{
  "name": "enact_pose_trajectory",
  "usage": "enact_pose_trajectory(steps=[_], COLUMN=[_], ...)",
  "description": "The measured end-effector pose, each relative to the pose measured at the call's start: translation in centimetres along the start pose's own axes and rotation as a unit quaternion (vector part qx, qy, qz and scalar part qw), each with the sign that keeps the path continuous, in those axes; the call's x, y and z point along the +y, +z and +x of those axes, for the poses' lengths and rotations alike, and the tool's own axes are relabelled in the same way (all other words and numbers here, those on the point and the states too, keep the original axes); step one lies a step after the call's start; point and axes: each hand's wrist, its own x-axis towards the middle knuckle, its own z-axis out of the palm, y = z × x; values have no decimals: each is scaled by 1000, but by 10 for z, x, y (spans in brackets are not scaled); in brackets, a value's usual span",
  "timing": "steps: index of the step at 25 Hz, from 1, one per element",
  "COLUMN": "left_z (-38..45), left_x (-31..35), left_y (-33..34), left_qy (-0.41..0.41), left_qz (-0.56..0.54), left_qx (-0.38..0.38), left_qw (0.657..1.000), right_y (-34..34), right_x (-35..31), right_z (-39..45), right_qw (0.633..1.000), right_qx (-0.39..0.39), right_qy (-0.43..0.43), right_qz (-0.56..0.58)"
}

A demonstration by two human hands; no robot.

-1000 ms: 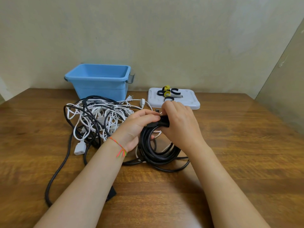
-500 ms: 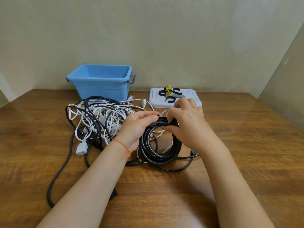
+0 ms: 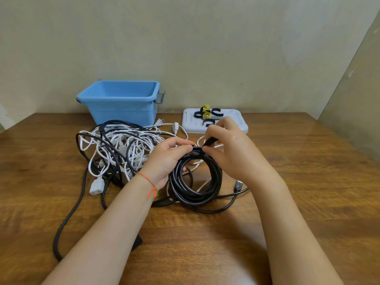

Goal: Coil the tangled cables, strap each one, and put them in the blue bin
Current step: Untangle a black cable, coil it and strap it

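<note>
Blue bin (image 3: 121,108), black coiled cable (image 3: 197,182), white cables (image 3: 115,147), yellow and black straps (image 3: 207,115), brown wood-grain table (image 3: 308,182)

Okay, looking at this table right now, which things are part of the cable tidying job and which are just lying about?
Part of the job:
black coil, gripped by the left hand
black strap, pinched by the right hand
tangled cables
blue bin
spare straps

Just lying about:
white tray under the spare straps
wooden table
</note>
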Motion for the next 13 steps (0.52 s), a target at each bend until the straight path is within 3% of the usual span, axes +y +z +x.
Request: enact_pose_trajectory(steps=[4, 8, 13], left_z=[-3, -3, -7], left_x=[5, 3, 6], left_y=[0, -1, 1], left_qy=[-16, -6, -5], left_qz=[-8, 1, -23], left_qx=[-43, -45, -61], left_qw=[999, 999, 998], right_y=[3, 4, 4], right_x=[2, 0, -3], right_z=[1, 3, 2], right_qw=[998, 987, 941], right_qx=[-10, 30, 31], right_qy=[-12, 31, 105], right_qz=[57, 154, 320])
